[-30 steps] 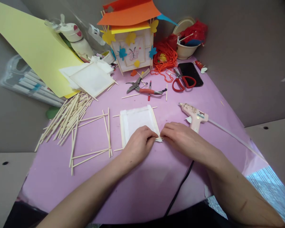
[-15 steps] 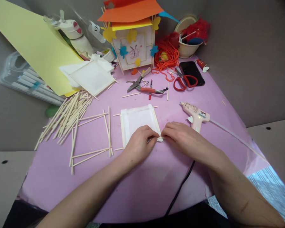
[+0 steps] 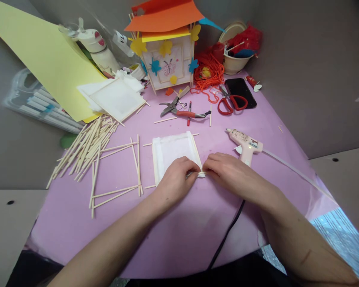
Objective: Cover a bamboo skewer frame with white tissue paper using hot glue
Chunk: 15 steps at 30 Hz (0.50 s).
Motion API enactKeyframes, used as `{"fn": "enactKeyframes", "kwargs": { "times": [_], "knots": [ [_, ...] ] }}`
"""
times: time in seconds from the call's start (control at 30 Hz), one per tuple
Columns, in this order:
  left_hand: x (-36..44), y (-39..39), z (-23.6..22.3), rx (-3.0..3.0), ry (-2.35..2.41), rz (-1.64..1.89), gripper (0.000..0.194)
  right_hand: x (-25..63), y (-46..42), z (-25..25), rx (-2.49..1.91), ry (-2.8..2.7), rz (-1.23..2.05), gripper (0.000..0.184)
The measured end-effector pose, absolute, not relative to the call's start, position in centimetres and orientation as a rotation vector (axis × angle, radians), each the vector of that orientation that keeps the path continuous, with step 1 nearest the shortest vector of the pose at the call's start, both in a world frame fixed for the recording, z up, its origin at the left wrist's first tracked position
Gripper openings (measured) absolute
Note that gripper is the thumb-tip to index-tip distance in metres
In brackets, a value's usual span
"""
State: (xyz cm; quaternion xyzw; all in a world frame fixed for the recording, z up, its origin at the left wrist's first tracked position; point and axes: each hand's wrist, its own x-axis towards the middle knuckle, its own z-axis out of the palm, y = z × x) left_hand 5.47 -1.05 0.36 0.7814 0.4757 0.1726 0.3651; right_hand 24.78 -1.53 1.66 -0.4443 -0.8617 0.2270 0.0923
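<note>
A square frame of thin wooden sticks covered with white paper or cloth [image 3: 175,149] lies flat on the pink-covered table. My left hand [image 3: 179,175] rests over its near edge, fingers pinched on the frame close to the near right corner. At that same corner my right hand [image 3: 223,171] pinches the end of the wooden stick [image 3: 201,173]; its fingertips are partly hidden. A bit of white covering shows between the hands. Just beyond my right hand lies a pink glue gun [image 3: 245,144], its black cord running under my wrist.
Bare stick frames [image 3: 116,191] and a pile of sticks [image 3: 82,149] lie at left. Farther back are pruning shears [image 3: 182,113], red-handled scissors [image 3: 232,104], a phone [image 3: 242,91], orange yarn [image 3: 208,73], a bucket [image 3: 237,63] and a decorated paper lantern [image 3: 167,59].
Both hands stay at the frame's near right corner, almost still. The view has shifted slightly.
</note>
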Motion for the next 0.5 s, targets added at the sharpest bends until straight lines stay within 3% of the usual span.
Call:
{"fn": "enactKeyframes", "kwargs": {
  "times": [0.5],
  "knots": [
    [5.67, -1.09, 0.60, 1.999, 1.260, 0.422, 0.017, 24.74, -1.57, 1.72, -1.311, -2.533, 0.704, 0.021]
  ]
}}
